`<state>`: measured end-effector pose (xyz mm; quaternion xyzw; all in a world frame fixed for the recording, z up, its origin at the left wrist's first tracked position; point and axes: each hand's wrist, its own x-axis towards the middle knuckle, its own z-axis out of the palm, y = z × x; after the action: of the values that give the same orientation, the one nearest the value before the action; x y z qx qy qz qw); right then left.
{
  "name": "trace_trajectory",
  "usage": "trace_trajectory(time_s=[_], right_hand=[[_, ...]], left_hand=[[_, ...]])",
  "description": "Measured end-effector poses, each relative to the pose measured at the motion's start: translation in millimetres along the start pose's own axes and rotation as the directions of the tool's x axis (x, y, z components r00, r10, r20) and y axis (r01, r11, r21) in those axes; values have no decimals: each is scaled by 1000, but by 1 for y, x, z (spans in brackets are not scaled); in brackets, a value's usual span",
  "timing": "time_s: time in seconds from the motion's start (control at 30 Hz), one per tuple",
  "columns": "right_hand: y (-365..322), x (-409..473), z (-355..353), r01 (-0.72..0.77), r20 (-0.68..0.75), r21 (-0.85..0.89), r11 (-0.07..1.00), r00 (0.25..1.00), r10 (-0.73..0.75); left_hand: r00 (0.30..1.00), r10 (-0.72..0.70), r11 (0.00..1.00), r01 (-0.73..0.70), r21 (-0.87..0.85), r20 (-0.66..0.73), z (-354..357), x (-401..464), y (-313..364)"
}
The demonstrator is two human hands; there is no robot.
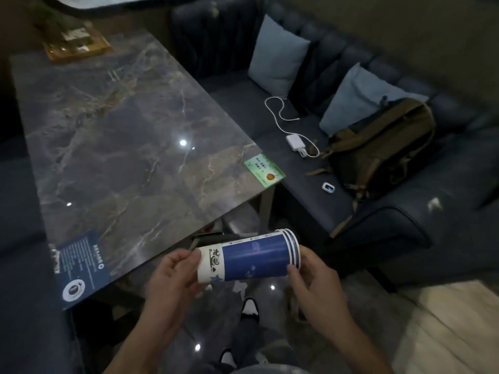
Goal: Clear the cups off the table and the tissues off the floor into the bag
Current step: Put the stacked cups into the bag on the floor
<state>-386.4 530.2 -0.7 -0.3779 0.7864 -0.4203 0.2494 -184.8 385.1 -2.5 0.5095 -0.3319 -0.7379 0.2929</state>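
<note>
A stack of blue and white paper cups [248,259] lies sideways in the air just off the table's near corner, rims to the right. My left hand [172,276] grips the stack's white base end. My right hand [313,276] holds the rim end, fingers curled around the rims. A crumpled white tissue [240,286] lies on the dark floor just below the cups. The marble table [121,136] stretches away to the left. A brown backpack [378,155] rests on the sofa to the right; I cannot tell whether it stands unzipped.
A dark blue sofa [405,225] runs along the right with two light blue cushions [278,55], a white charger and cable [295,143], and a small white device [328,187]. A green card [264,171] and a blue placard [78,265] lie on the table. My shoes [249,309] show below.
</note>
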Motion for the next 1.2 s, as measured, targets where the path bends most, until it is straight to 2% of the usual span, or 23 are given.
trace_trajectory(time_s=[0.2, 0.33, 0.47, 0.57, 0.8, 0.97, 1.1, 1.2], right_hand=[[13, -71, -11, -126, -25, 31, 992, 992, 126], [22, -102, -26, -143, -39, -38, 989, 989, 141], [34, -115, -43, -181, -27, -104, 978, 983, 180], [56, -116, -56, -214, -26, -103, 971, 977, 212], [118, -107, -115, -320, -15, -28, 947, 948, 319], [188, -96, -165, -338, 26, -124, 933, 939, 344], [233, -87, -195, -347, 113, -149, 926, 925, 364], [256, -81, -202, -329, 172, -172, 929, 918, 357]], left_hand=[[995, -78, 997, 79, -24, 68, 1, -37, -40], [990, -118, 985, 108, 136, 73, 10, -51, -67], [989, -107, 955, 75, 287, 97, 16, -55, -89], [992, -87, 942, 53, 332, 90, 28, -56, -105], [999, 24, 865, -34, 500, 25, 101, -52, -156], [999, 6, 811, -25, 585, 34, 170, -54, -196], [999, -3, 756, -24, 654, 40, 200, -53, -223], [998, -45, 751, 61, 657, -42, 210, -48, -238]])
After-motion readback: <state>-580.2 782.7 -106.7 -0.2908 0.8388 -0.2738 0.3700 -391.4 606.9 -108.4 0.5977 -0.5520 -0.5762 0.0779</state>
